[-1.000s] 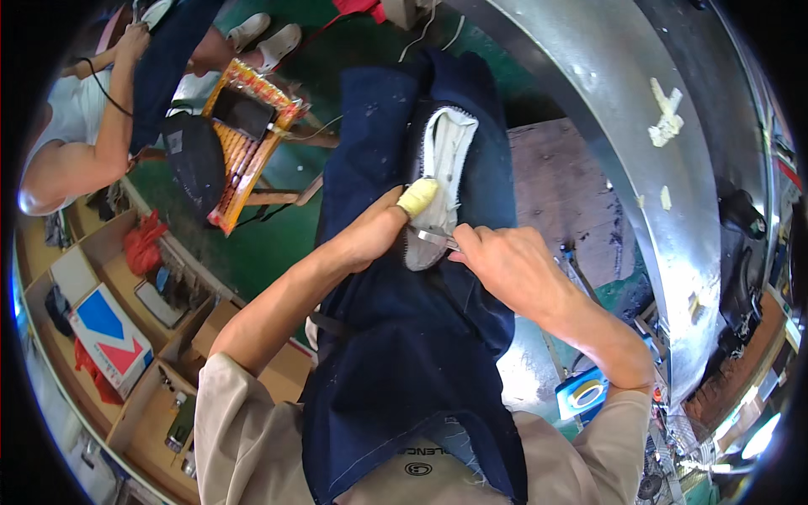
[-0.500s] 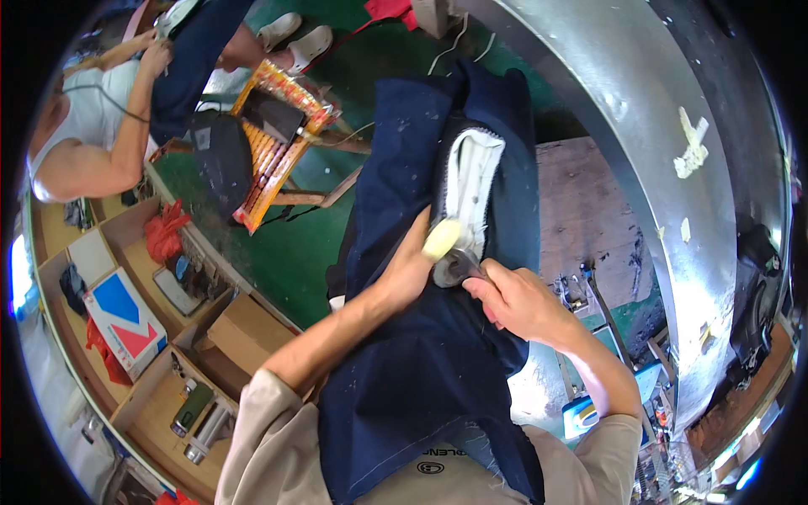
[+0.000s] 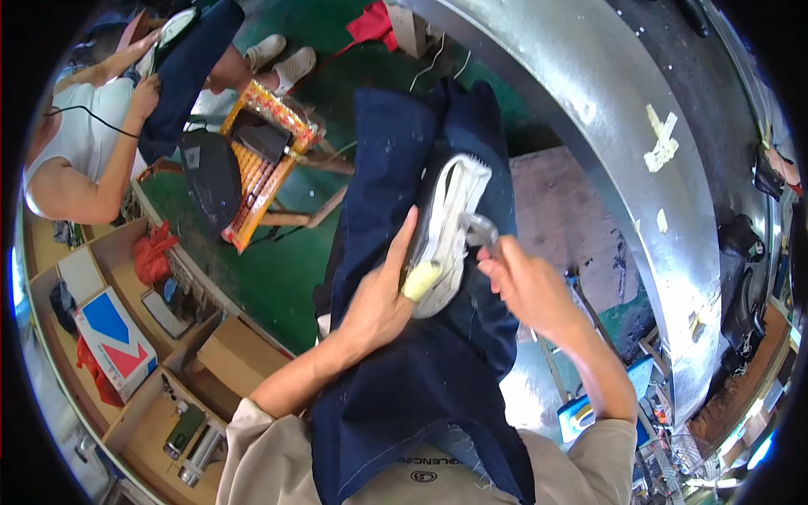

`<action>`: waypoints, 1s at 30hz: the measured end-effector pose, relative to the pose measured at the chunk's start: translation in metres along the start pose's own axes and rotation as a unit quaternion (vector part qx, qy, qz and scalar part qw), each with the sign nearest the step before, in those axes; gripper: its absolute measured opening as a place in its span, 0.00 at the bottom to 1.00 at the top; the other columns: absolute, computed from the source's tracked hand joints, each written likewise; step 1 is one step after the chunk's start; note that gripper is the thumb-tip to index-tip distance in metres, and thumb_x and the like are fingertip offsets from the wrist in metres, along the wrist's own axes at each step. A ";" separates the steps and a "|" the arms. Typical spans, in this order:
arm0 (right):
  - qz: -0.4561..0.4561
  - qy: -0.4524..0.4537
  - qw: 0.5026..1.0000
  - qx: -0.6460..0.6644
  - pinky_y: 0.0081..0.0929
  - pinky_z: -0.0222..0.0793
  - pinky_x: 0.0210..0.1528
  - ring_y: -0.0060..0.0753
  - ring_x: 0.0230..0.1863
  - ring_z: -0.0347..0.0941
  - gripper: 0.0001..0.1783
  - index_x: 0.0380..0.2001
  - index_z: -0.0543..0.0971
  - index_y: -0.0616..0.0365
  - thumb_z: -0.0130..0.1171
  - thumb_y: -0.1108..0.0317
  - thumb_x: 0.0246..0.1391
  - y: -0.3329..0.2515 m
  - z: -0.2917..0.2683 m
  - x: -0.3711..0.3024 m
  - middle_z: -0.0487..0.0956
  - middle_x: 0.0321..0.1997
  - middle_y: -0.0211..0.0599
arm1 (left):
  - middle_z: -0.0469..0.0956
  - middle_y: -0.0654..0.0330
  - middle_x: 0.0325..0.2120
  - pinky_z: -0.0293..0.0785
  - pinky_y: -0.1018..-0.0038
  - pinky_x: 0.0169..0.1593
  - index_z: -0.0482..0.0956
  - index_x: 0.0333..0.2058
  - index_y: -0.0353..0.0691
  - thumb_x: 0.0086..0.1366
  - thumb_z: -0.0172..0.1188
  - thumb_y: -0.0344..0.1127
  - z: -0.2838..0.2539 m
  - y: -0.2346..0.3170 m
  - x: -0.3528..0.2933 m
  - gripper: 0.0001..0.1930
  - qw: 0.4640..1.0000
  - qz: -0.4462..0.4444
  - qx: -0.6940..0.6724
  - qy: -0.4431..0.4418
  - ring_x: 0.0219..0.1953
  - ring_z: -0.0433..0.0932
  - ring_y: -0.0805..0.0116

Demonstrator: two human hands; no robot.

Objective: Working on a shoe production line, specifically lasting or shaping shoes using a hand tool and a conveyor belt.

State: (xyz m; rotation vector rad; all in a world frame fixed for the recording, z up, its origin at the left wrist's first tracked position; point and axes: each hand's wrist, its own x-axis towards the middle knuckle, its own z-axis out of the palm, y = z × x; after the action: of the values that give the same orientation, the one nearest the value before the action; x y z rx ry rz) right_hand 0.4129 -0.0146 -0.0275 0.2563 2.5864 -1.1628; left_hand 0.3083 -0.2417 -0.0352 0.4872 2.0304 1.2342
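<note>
Underside-up shoe on the lap, work apparently partway

The shoe lies along the middle of the apron, its far end tipped slightly right; the left hand steadies it from the near left, forefinger stretched along the shoe's left side, the thumb in a yellow thumb cover resting on the near part; the right hand is curled round the handle of a metal tool, whose head sits at the shoe's right edge; whether it grips the edge, I cannot tell.

Judging by the shoe, the work is under way and not complete; the near end looks fairly smooth, though partly hidden by the thumb, while a pale raised rim borders the far part and the middle looks uneven; how much is left cannot be told.

Counted: one shoe on the lap, one metal tool, one thumb cover, one apron; at far left, one co-worker, two pieces of pale footwear on the feet, one slatted stool with one black cap-like thing beside it; at near left, one white box with blue and red shapes, and one brown cardboard box.
</note>
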 end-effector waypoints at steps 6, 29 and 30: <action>-0.070 -0.062 0.994 -0.062 0.49 0.74 0.33 0.61 0.33 0.81 0.14 0.45 0.68 0.66 0.53 0.63 0.71 -0.008 -0.037 0.043 0.82 0.28 0.57 | 0.73 0.55 0.52 0.68 0.69 0.62 0.71 0.69 0.45 0.66 0.52 0.15 0.006 -0.005 0.050 0.33 0.994 0.026 0.061 0.088 0.52 0.73 0.60; 0.075 0.019 0.982 0.170 0.46 0.75 0.29 0.58 0.30 0.81 0.15 0.40 0.68 0.62 0.53 0.59 0.71 -0.019 -0.009 0.030 0.82 0.30 0.51 | 0.53 0.47 0.73 0.49 0.63 0.76 0.46 0.76 0.37 0.71 0.52 0.26 0.019 -0.019 0.076 0.38 0.995 0.072 -0.071 0.021 0.75 0.54 0.53; -0.009 0.114 0.993 0.024 0.45 0.75 0.28 0.56 0.30 0.81 0.15 0.40 0.68 0.62 0.54 0.59 0.71 -0.020 -0.010 0.028 0.82 0.30 0.49 | 0.54 0.46 0.72 0.50 0.63 0.76 0.45 0.76 0.37 0.72 0.52 0.27 0.022 -0.019 0.075 0.38 0.996 0.075 -0.042 0.027 0.74 0.56 0.53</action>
State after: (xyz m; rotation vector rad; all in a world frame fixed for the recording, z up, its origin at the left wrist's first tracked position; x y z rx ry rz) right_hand 0.3794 -0.0195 -0.0166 0.3994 2.7632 -1.2712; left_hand 0.2732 -0.1902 -0.0864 0.5791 2.0078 1.4308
